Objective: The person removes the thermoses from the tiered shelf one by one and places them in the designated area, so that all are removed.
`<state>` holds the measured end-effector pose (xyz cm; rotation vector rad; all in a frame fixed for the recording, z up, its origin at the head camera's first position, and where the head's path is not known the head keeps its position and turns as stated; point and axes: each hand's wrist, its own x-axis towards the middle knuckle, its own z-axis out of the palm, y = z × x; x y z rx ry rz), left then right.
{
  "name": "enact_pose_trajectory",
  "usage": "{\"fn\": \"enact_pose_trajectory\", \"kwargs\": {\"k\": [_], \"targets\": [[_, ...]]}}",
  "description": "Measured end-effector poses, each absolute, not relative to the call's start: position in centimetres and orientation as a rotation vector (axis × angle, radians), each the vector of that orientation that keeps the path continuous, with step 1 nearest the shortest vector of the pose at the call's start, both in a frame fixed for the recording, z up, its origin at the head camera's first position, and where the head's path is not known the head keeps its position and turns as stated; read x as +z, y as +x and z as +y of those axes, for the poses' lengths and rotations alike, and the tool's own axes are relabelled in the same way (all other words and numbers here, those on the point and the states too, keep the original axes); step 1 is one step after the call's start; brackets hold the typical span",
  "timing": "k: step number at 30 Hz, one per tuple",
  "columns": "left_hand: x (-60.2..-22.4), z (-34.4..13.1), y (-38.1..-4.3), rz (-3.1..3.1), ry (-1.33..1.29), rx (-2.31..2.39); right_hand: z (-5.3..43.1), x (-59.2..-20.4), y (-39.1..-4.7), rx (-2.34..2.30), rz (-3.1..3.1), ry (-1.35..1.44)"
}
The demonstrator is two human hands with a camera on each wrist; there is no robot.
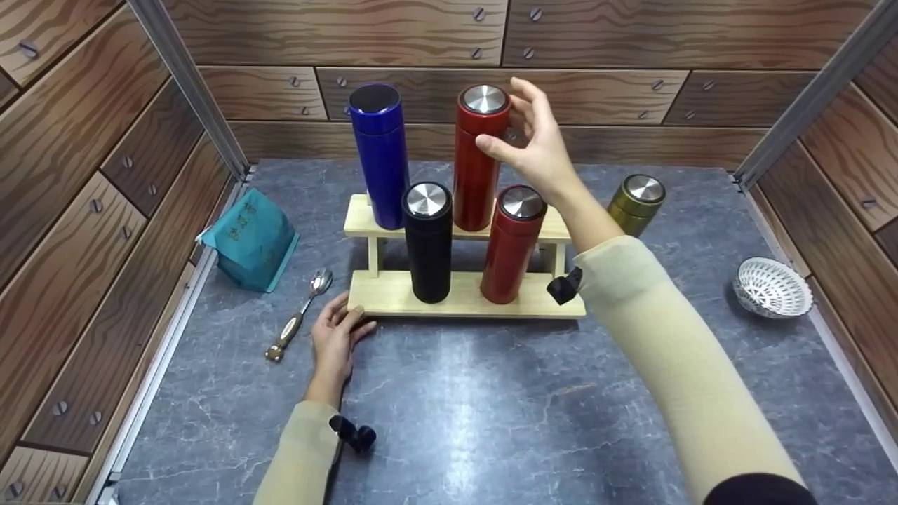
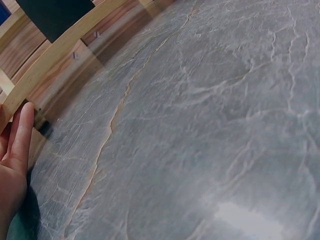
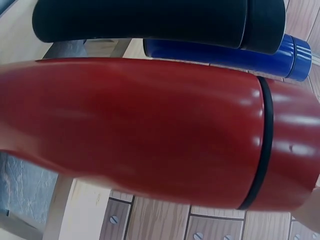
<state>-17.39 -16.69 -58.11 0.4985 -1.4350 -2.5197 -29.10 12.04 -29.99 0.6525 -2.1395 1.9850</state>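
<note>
The back red bottle (image 1: 473,175) stands upright on the upper tier of the wooden stand (image 1: 366,286). It looks hard and glossy, probably weighty and slightly slippery, best taken round its body below the lid (image 1: 484,99). The right hand (image 1: 539,146) makes a wide curve there, thumb across the front; I can't tell whether it grips. The left hand (image 1: 332,340) holds the stand's near-left corner.

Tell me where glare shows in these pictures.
Head: a bright streak on the gray tabletop in front of the wooden rack; left wrist: a washed-out tabletop patch at lower right; right wrist: pale highlights on the red flask near its dark ring.
</note>
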Motion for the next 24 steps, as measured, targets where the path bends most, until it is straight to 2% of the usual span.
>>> {"fn": "enact_pose_trajectory", "kwargs": {"k": [8,24], "targets": [[-58.0,-16.6,-17.3,-1.432,0.511,-2.523,11.5,-29.6,-29.7,1.955,-2.238,0.580],[-58.1,-16.6,-17.4,-1.434,0.504,-2.507,9.9,-28.0,-28.2,1.935,-2.195,0.557]]}}
